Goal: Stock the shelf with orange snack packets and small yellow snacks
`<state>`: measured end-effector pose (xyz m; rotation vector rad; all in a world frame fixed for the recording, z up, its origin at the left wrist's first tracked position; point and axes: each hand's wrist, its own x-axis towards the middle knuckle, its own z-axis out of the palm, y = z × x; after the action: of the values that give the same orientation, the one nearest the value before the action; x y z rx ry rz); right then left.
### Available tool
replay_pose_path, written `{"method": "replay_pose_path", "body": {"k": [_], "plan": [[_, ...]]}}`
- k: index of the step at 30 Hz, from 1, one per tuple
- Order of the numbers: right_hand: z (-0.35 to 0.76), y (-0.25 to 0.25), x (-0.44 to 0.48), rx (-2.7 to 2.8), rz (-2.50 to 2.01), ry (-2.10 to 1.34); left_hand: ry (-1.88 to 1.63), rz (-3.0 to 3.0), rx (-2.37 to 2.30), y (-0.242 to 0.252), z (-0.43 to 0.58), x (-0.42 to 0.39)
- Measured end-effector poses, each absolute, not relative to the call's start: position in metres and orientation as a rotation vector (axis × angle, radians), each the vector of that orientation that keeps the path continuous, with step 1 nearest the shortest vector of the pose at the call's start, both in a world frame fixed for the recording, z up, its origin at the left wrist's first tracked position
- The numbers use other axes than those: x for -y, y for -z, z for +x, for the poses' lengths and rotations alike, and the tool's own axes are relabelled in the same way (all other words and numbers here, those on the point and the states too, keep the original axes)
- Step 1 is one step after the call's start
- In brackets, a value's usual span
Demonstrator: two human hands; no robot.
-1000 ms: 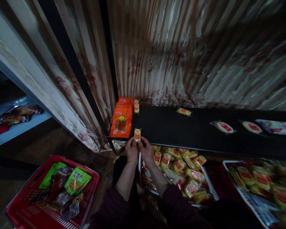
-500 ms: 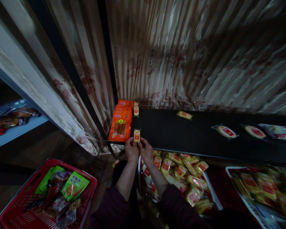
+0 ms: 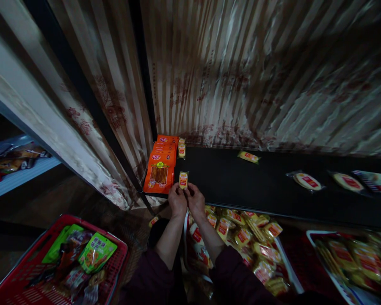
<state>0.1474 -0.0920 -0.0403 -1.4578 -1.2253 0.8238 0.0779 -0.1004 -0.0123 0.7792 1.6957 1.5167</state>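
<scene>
Holding a small yellow snack packet (image 3: pixel 183 180) upright at the front left corner of the black shelf (image 3: pixel 241 182), just beside the stack of orange snack packs (image 3: pixel 160 169). Pinching its lower edge with the fingers of the left hand (image 3: pixel 177 202) and right hand (image 3: pixel 196 201), closed narrowly on the wrapper. Probably light, crinkly and slippery; best gripped by the sealed edges, not squeezed mid-pack.

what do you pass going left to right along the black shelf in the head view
orange packet stack → small yellow packet pinched by left hand and right hand → lone yellow packet → round wrapped snack → second round snack → striped packet
</scene>
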Motion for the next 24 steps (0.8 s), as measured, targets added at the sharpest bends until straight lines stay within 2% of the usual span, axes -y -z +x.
{"method": "replay_pose_path", "body": {"k": [24], "plan": [[0.144, 0.044, 0.045, 1.266, -1.496, -0.726, -1.268, 1.069, -1.890, -0.002, 0.082, 0.063]]}}
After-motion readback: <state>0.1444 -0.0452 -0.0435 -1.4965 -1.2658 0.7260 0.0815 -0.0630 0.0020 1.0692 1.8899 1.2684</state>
